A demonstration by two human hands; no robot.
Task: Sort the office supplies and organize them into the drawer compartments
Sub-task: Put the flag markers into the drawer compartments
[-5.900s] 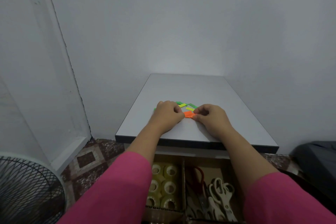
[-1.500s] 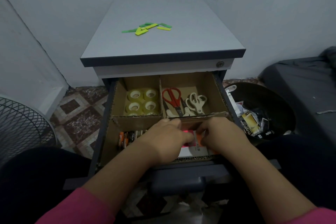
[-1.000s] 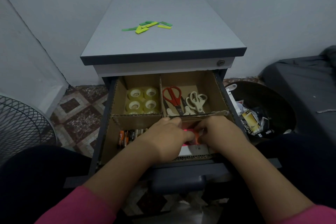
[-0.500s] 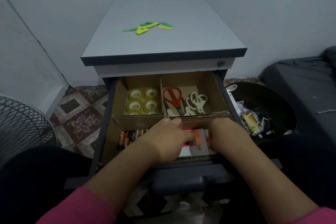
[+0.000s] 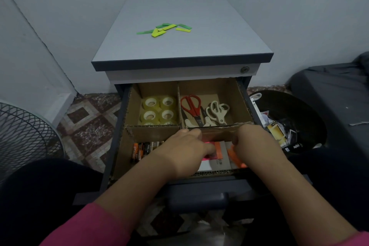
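Observation:
The cabinet drawer [image 5: 119,126] stands open with cardboard dividers. Tape rolls [image 5: 158,111] fill the back left compartment, scissors [image 5: 201,110] the back right, and batteries [image 5: 142,151] the front left. Both hands are in the front right compartment. My left hand [image 5: 185,150] holds a stack of pink sticky notes [image 5: 208,157] with its thumb on top. Beside it lies an orange note [image 5: 219,151]. My right hand [image 5: 257,146] reaches down next to loose orange strips [image 5: 235,158], with its fingertips hidden. Green and yellow strips [image 5: 165,29] lie on the cabinet top [image 5: 199,42].
A black bin [image 5: 289,122] with rubbish stands right of the drawer, next to a dark seat [image 5: 339,90]. A fan grille [image 5: 22,138] is at the left. Walls close in behind and to the left of the cabinet. A lock [image 5: 244,69] sits above the drawer.
Earlier both hands gathered orange notes on the cabinet top. Over the last second my right hand has drawn away to the right from my left hand, uncovering the orange note and strips.

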